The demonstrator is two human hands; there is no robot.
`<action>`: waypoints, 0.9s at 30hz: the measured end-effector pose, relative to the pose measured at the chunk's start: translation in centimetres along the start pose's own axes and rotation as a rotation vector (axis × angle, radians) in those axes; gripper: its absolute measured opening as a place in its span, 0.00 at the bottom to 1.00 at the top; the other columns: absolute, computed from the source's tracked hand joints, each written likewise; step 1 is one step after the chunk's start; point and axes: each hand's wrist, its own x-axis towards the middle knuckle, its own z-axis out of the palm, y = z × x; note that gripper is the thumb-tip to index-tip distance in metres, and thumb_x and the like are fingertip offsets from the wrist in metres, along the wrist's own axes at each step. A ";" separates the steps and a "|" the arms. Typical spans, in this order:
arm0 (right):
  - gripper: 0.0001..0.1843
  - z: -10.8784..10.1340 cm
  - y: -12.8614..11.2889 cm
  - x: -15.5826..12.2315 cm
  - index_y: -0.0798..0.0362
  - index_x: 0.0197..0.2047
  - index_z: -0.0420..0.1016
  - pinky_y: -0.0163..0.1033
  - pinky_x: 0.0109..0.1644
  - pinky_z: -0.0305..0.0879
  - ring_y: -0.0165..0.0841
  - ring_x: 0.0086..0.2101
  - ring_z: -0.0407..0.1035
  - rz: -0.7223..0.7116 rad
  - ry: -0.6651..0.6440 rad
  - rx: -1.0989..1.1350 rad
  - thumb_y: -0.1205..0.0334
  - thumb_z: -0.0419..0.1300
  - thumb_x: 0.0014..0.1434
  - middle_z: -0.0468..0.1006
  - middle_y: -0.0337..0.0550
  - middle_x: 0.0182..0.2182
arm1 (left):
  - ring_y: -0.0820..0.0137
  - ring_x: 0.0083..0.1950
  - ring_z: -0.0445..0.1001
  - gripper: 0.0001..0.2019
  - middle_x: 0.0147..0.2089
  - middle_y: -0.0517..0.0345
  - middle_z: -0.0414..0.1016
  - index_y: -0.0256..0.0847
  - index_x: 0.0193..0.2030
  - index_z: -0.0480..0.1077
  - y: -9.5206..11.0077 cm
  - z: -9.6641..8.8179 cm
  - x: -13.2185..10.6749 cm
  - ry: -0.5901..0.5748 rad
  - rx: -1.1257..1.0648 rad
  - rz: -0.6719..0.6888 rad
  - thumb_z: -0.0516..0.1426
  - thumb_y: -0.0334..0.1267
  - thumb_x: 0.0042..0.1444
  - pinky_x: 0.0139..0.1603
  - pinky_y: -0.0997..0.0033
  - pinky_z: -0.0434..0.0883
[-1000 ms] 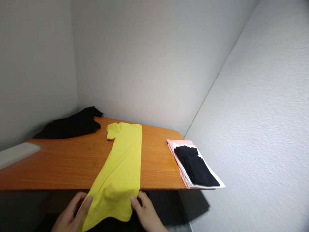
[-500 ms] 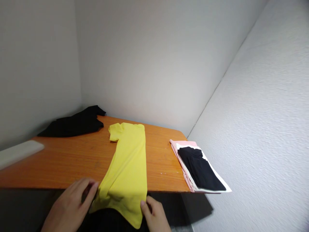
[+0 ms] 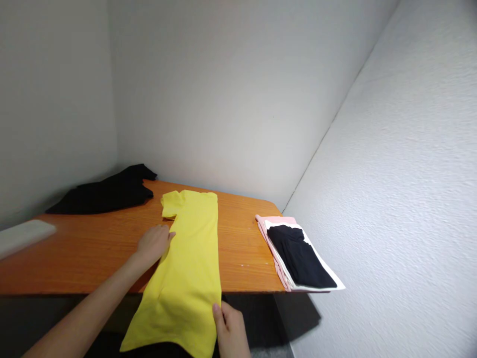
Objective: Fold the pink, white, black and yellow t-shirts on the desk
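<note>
Touching the left edge of a yellow cotton T-shirt [image 3: 188,253] with the left hand [image 3: 153,243], fingers pressed together and flat; curling the right hand [image 3: 231,332] at the shirt's lower right edge, any pinch impossible to confirm. Lying lengthwise across an orange wood tabletop [image 3: 238,248], hem hanging past the near edge at 6 o'clock. Likely light, soft and limp, best held at hem or shoulders. Sitting at 3 o'clock, a folded stack of pink, white and black garments [image 3: 294,253]; at 10 o'clock, a crumpled black garment [image 3: 102,196].
</note>
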 end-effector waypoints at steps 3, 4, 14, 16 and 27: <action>0.29 -1.0 -1.0 -0.4 0.54 0.23 0.68 0.35 0.28 0.50 0.33 0.24 0.64 0.021 -0.004 -0.192 0.44 0.45 0.68 0.72 0.43 0.22 | 0.54 0.45 0.75 0.19 0.41 0.39 0.76 0.32 0.40 0.71 -0.5 -0.5 -0.5 0.026 0.019 0.023 0.46 0.45 0.64 0.43 0.60 0.68; 0.29 -1.6 -1.7 -0.4 0.53 0.22 0.66 0.36 0.28 0.47 0.32 0.23 0.63 0.019 0.010 -0.293 0.44 0.46 0.68 0.71 0.43 0.21 | 0.53 0.45 0.75 0.19 0.41 0.39 0.76 0.32 0.40 0.71 -0.5 -0.9 -0.7 0.047 0.025 0.032 0.46 0.46 0.64 0.43 0.60 0.68; 0.19 -2.7 -9.1 7.9 0.57 0.56 0.68 0.46 0.59 0.59 0.41 0.54 0.65 -0.359 0.099 -0.522 0.58 0.45 0.70 0.74 0.55 0.52 | 0.54 0.65 0.64 0.22 0.63 0.37 0.68 0.31 0.55 0.71 2.3 -0.8 -2.1 0.122 -0.032 0.368 0.43 0.39 0.65 0.66 0.53 0.58; 0.27 -1.1 -9.3 10.0 0.62 0.65 0.59 0.51 0.67 0.49 0.43 0.64 0.53 -0.360 -0.018 -0.580 0.54 0.45 0.70 0.62 0.60 0.63 | 0.52 0.70 0.56 0.26 0.69 0.36 0.60 0.28 0.62 0.65 2.1 0.6 -2.2 0.077 -0.021 0.326 0.42 0.44 0.66 0.69 0.50 0.53; 0.49 0.4 -6.6 13.0 0.67 0.72 0.42 0.53 0.72 0.33 0.45 0.69 0.32 -0.279 -0.280 -0.672 0.33 0.40 0.65 0.35 0.56 0.71 | 0.63 0.76 0.41 0.33 0.75 0.52 0.40 0.35 0.72 0.47 -0.9 1.0 -2.5 -0.111 -0.046 0.281 0.36 0.53 0.66 0.73 0.49 0.45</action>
